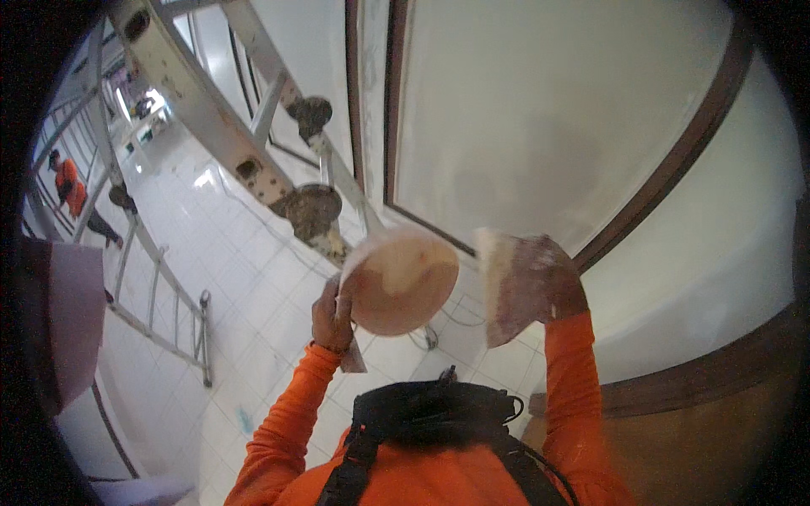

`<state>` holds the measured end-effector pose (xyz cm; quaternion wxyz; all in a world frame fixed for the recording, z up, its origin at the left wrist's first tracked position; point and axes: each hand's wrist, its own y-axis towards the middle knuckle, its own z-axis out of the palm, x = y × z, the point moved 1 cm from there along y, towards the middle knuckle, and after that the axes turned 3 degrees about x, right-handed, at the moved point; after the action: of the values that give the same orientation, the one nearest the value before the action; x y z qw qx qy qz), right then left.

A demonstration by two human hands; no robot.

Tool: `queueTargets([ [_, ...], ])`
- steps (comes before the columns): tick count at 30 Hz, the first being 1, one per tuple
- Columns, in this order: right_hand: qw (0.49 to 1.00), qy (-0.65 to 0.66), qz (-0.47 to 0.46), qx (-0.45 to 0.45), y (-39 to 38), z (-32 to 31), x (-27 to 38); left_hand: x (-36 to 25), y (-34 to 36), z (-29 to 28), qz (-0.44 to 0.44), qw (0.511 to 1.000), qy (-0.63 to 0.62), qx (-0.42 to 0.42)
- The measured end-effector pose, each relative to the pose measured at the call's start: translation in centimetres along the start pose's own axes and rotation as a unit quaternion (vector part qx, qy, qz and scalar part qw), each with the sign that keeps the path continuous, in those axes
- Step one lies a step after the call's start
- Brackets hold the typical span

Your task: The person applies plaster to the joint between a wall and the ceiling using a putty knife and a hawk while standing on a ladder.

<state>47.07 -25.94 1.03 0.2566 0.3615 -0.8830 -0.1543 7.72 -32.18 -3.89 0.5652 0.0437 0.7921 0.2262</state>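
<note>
In my left hand is a round, pinkish bowl, its fingers closed round the near-left rim. A pale, creamy paste lies in the bowl. A flat strip sticks out below that hand; I cannot tell its kind. My right hand, somewhat blurred, is closed on a wide flat scraper just right of the bowl. Cream-coloured paste coats the scraper's left edge. Bowl and scraper are apart, both held up in front of my chest, with orange sleeves on both arms.
A paint-spattered metal folding ladder with round hinges rises just beyond the bowl. Brown-trimmed pale wall panels stand ahead and right. White floor tiles lie below. At far left is a person in orange, near more ladder frames.
</note>
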Motion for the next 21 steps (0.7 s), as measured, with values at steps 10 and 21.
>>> queueTargets([
  [10,0.497,0.593,0.578,-0.259,-19.5,11.5,1.3,31.3,-20.6,-3.3,-0.404,0.827,0.327,0.213],
  [21,0.775,0.368,0.480,-0.183,-22.1,16.9,-7.8,26.8,-9.4,2.0,-0.339,0.889,0.104,0.290],
])
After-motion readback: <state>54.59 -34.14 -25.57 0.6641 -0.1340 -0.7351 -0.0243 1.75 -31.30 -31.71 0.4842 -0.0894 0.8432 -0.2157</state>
